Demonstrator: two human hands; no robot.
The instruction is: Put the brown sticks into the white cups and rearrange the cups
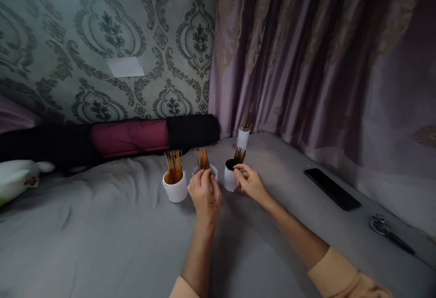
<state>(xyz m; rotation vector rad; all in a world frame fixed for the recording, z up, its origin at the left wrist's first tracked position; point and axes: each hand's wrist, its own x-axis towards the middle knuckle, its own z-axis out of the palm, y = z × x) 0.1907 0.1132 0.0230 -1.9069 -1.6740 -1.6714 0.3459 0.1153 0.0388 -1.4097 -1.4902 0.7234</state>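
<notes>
Three small white cups stand in a row on a grey sheet. The left cup (175, 188) holds orange sticks. My left hand (204, 196) is closed around the middle cup (211, 169), which holds brown sticks (204, 158). My right hand (250, 182) grips the side of the right cup (230, 177), which holds dark sticks (240, 154). A taller white tube (243, 138) with sticks stands just behind, untouched.
A black phone (332, 188) and a pair of scissors (388, 230) lie to the right on the sheet. A maroon and black bolster (136, 136) runs along the patterned wall. A purple curtain (323, 62) hangs at the right. A white and green object (17, 175) sits far left.
</notes>
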